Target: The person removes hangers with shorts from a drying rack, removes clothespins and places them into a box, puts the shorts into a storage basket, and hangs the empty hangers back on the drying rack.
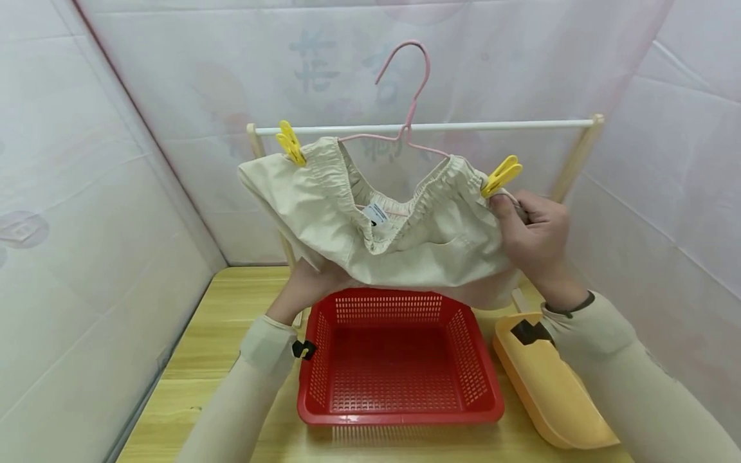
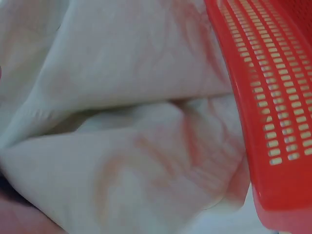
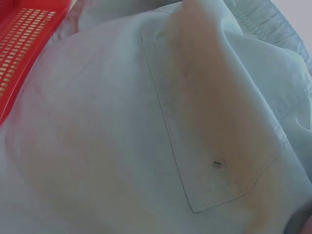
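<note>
- Looking down on a wood-grained desk [image 1: 231,308], giving rack, basket and tray one level footing near both hands.
- Facing a wooden-legged rack [image 1: 577,157], with the white rail [image 1: 498,126] crossing at the hanger's neck and not running under its hook.
- Holding a cream garment [image 1: 422,267] up in front of the rack, seemingly raising it so as to spread the gathered waistband uppermost.
- Placing that cloth over the far edge of a red basket [image 1: 399,418], sitting between the forearms, probably for easy reach from either side.
- Leaving a yellow-orange tray [image 1: 550,379] right of the basket, partly hiding beneath the right sleeve.
- Threading a pink hanger [image 1: 425,71] through the waist, likely supporting the cloth from inside.
- Pinching the garment's side edge in the right hand [image 1: 538,235], thumb pressing just below a clip, apparently steadying that corner.
- Tucking the left hand [image 1: 321,280] under the opposite side, perhaps propping up the weight; hiding the fingers, so being unable to tell how that grip is closing.
- Biting onto the waistband with two yellow clips, left [image 1: 292,143] and right [image 1: 500,175], presumably fastening cloth to hanger.
- Showing a small white label [image 1: 376,214] inside the back.
</note>
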The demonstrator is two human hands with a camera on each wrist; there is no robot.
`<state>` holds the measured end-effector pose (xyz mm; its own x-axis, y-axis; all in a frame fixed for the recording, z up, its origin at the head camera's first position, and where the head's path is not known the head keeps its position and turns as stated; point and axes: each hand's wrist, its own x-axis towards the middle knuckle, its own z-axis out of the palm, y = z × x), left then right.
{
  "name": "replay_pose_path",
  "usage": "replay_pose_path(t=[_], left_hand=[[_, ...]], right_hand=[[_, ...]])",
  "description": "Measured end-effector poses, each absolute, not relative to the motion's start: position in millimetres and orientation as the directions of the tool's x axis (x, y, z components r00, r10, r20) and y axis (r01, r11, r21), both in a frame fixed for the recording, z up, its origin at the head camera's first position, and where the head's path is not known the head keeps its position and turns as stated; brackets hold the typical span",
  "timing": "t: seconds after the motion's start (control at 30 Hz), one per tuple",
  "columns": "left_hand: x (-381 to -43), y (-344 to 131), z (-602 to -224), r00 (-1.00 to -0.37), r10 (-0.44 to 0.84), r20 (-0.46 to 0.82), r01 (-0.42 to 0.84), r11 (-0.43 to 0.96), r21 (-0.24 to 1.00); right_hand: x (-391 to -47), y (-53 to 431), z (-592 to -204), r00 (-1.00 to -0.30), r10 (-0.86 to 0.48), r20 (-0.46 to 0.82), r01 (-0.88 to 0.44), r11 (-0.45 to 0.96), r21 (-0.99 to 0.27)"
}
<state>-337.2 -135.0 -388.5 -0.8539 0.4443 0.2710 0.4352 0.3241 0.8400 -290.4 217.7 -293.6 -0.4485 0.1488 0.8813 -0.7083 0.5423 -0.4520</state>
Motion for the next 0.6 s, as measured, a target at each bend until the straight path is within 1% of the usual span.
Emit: replay_pose_path(t=[0.1,0.17,0.3,0.43,0.53,0.6], left_hand=[[-337.5,-127.0,-398.2,-0.889,0.419,0.182,0.302,0.238,0.923],[-332.9,-125.8,-397.0,-0.896,0.414,0.159,0.264,0.21,0.941],[-325.8,-122.4,-393.9,-0.876,0.436,0.207,0.291,0.132,0.948],[-317.4,-119.3,-396.5,-0.866,0.45,0.219,0.295,0.104,0.95],[-309.9,-117.8,-402.1,-0.867,0.447,0.217,0.32,0.167,0.933],[-305.1,-117.0,-406.1,-0.866,0.45,0.217,0.34,0.214,0.916]], right_hand=[[-289.8,217.7,-293.8,-0.448,0.148,0.882,-0.71,0.541,-0.451],[-288.1,216.3,-292.3,-0.455,0.152,0.877,-0.713,0.527,-0.462],[-284.5,215.0,-294.0,-0.479,0.163,0.863,-0.71,0.506,-0.49],[-279.9,214.4,-301.7,-0.529,0.176,0.83,-0.675,0.505,-0.537],[-275.4,212.7,-310.7,-0.565,0.182,0.805,-0.645,0.51,-0.569],[-272.4,210.9,-318.3,-0.573,0.179,0.8,-0.644,0.505,-0.574]])
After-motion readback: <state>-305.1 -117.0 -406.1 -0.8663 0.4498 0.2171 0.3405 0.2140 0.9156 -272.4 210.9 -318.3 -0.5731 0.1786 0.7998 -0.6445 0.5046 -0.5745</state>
